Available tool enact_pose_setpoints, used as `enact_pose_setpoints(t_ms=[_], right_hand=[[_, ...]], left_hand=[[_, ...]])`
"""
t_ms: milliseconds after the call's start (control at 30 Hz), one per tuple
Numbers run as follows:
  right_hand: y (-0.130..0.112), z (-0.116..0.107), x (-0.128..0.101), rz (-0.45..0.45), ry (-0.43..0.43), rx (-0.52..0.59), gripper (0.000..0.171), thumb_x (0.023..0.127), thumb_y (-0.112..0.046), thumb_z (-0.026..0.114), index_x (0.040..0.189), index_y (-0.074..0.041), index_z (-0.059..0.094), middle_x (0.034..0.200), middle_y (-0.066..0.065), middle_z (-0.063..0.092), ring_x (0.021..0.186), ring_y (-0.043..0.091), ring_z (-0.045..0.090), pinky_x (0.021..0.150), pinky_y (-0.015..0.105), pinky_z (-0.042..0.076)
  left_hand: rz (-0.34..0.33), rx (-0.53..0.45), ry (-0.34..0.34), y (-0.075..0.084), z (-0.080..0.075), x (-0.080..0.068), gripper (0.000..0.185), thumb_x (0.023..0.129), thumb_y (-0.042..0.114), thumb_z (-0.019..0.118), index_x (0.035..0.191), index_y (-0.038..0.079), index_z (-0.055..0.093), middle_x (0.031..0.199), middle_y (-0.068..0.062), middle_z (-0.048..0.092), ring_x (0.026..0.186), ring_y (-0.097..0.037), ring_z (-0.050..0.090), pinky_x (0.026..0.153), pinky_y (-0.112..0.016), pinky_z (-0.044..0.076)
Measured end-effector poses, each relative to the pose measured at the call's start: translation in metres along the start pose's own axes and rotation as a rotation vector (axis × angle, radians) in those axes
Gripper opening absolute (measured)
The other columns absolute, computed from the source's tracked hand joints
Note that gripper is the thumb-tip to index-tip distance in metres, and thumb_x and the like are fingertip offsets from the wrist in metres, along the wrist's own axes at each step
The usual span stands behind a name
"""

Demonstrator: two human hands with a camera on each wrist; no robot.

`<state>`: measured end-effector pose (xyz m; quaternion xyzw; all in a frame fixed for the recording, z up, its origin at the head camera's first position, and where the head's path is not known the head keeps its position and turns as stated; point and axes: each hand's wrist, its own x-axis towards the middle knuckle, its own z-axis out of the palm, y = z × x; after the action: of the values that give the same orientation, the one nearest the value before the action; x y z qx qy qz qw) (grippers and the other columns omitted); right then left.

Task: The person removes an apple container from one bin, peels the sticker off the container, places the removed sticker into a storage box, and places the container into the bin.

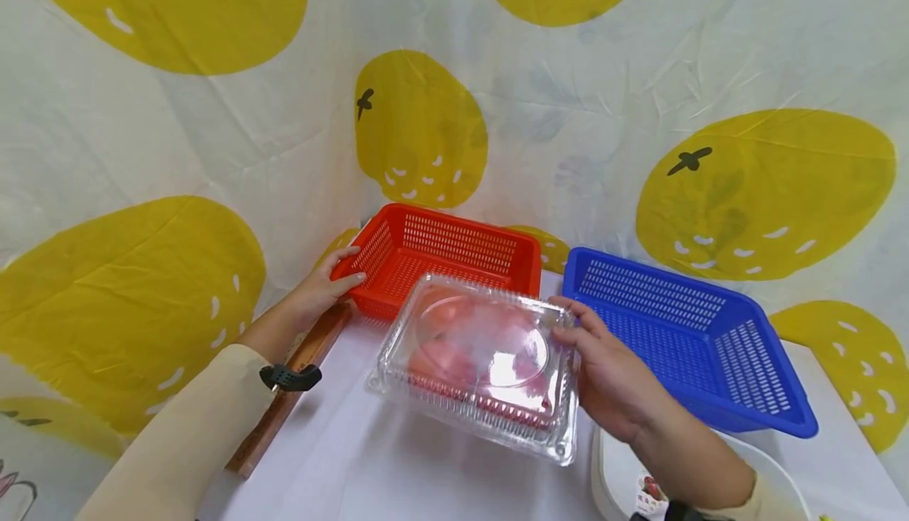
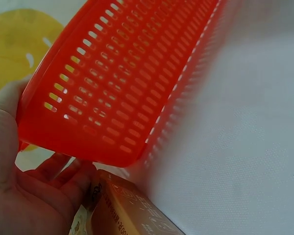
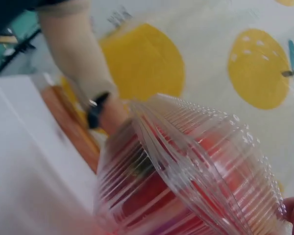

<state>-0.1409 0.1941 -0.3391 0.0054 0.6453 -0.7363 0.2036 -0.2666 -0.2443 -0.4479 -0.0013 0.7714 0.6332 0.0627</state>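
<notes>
A clear plastic clamshell box (image 1: pixel 483 355) with red fruit inside hangs tilted above the white table, in front of the red basket (image 1: pixel 440 256). My right hand (image 1: pixel 604 363) grips the box by its right edge, thumb on the lid. The right wrist view shows the ribbed box (image 3: pixel 196 181) close up with red inside. My left hand (image 1: pixel 323 284) holds the left rim of the red basket, fingers curled over its corner; the left wrist view shows that hand (image 2: pixel 24 186) under the basket's slotted wall (image 2: pixel 122 83).
A blue basket (image 1: pixel 689 339) stands empty to the right of the red one. A wooden strip (image 1: pixel 284 402) lies along the table's left edge. A white round object (image 1: pixel 639 481) sits under my right forearm. Yellow-patterned cloth hangs all round.
</notes>
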Motion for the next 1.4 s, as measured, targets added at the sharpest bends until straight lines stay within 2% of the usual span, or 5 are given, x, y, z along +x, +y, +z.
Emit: enact_pose_setpoints(t_ms=[367,533,800,1000,1400], right_hand=[[-0.06,-0.013,0.094,-0.04,-0.023,0.009,0.031,0.112,-0.021,0.048,0.141,-0.032,0.043,0.142,0.0,0.042,0.131,0.03,0.044,0.101,0.048,0.053],[-0.061,-0.009,0.15,0.008,0.012,0.017,0.04,0.11,-0.022,0.053,0.148,-0.028,0.041,0.149,0.005,0.038,0.138,0.036,0.039,0.113,0.064,0.044],[-0.044,-0.01,0.213,0.062,0.043,0.063,0.031,0.109,-0.021,0.061,0.136,-0.023,0.047,0.131,0.002,0.045,0.122,0.027,0.048,0.099,0.046,0.055],[-0.031,-0.006,0.241,0.133,0.055,0.091,0.029,0.109,-0.024,0.062,0.135,-0.024,0.051,0.148,0.005,0.041,0.137,0.033,0.041,0.117,0.057,0.043],[-0.007,0.002,0.266,0.122,0.038,0.049,0.058,0.11,-0.033,0.062,0.161,-0.024,0.037,0.155,0.008,0.041,0.14,0.032,0.04,0.117,0.055,0.044]], left_hand=[[-0.061,-0.018,0.037,0.005,-0.003,-0.005,0.083,0.101,0.032,0.076,0.167,0.032,0.027,0.163,-0.016,0.034,0.138,-0.041,0.048,0.107,-0.051,0.054],[-0.08,-0.043,0.031,0.004,-0.002,-0.005,0.077,0.104,0.028,0.071,0.168,0.032,0.028,0.162,-0.02,0.034,0.134,-0.041,0.051,0.108,-0.052,0.054],[-0.101,-0.026,0.037,0.007,0.004,-0.001,0.073,0.106,0.025,0.069,0.167,0.033,0.03,0.159,-0.02,0.035,0.132,-0.041,0.051,0.106,-0.051,0.055],[-0.1,-0.021,0.049,0.011,0.0,0.001,0.076,0.103,0.029,0.073,0.166,0.036,0.032,0.161,-0.017,0.036,0.138,-0.041,0.046,0.106,-0.05,0.055],[-0.106,-0.029,0.055,0.014,0.004,-0.001,0.076,0.103,0.027,0.073,0.166,0.033,0.032,0.163,-0.016,0.034,0.141,-0.041,0.044,0.108,-0.052,0.053]])
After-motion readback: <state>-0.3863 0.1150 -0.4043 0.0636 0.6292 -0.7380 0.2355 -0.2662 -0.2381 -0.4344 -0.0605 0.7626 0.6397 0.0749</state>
